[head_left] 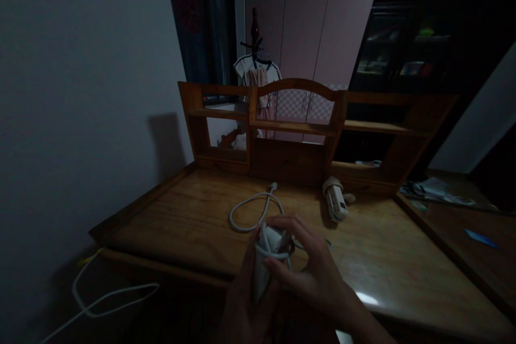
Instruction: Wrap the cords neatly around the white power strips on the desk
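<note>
Low in the middle of the head view, my left hand (245, 293) grips a long white power strip (261, 279) from below and the side, holding it over the desk's near edge. A white power cord (243, 229) wraps round the strip's upper end. From the right, my right hand (316, 258) closes there, its thumb pressed at the wrapped cord and its fingers over the top. The rest of the cord lies in a loop on the desk, ending in a plug (273, 187). The strip's outlets are hidden.
On the wooden desk (169, 212), right of the loop, lies another white power strip (335, 201) with its cord wound round it. A wooden shelf unit (296, 128) stands along the back. At lower left a white cable (116, 293) hangs past the desk edge.
</note>
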`<action>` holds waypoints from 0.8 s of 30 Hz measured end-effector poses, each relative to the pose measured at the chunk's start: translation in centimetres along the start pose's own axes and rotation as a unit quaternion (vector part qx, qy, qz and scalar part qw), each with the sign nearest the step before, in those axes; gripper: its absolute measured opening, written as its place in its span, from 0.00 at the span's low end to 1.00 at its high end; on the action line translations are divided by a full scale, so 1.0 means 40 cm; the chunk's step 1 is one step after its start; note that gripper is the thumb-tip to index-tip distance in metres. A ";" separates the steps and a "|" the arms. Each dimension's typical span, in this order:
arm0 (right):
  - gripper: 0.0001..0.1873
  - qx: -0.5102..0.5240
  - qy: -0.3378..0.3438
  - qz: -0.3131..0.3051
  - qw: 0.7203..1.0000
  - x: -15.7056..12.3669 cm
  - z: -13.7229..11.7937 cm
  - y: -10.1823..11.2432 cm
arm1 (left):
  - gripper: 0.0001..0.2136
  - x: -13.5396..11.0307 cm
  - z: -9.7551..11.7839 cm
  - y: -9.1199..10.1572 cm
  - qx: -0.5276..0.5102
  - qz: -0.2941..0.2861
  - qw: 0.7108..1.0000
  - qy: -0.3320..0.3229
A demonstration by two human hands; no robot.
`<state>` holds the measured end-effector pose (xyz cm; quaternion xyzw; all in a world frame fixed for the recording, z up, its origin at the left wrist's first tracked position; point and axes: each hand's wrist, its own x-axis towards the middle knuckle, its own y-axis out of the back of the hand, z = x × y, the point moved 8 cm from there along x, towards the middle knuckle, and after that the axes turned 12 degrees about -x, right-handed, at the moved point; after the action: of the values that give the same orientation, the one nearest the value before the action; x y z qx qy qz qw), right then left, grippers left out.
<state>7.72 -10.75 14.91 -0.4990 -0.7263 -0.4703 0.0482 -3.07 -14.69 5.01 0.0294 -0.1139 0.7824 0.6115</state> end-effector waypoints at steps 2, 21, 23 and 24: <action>0.22 0.008 -0.001 -0.023 1.000 0.005 0.000 0.005 | 0.32 0.000 0.000 0.004 0.034 -0.007 0.999 -0.021; 0.22 0.271 -0.189 0.003 0.944 -0.030 0.119 -0.103 | 0.34 0.011 -0.003 -0.024 -0.023 0.020 0.996 0.083; 0.23 0.268 -0.196 0.006 0.943 -0.026 0.133 -0.117 | 0.34 0.015 -0.014 -0.016 -0.023 0.040 0.995 0.094; 0.23 0.268 -0.197 0.004 0.943 -0.024 0.138 -0.124 | 0.34 0.017 -0.018 -0.012 -0.024 0.053 0.994 0.097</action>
<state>6.58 -7.64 8.19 -0.5535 -0.8182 -0.1509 0.0380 -2.72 -13.77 4.49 -0.0667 -0.0741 0.8099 0.5780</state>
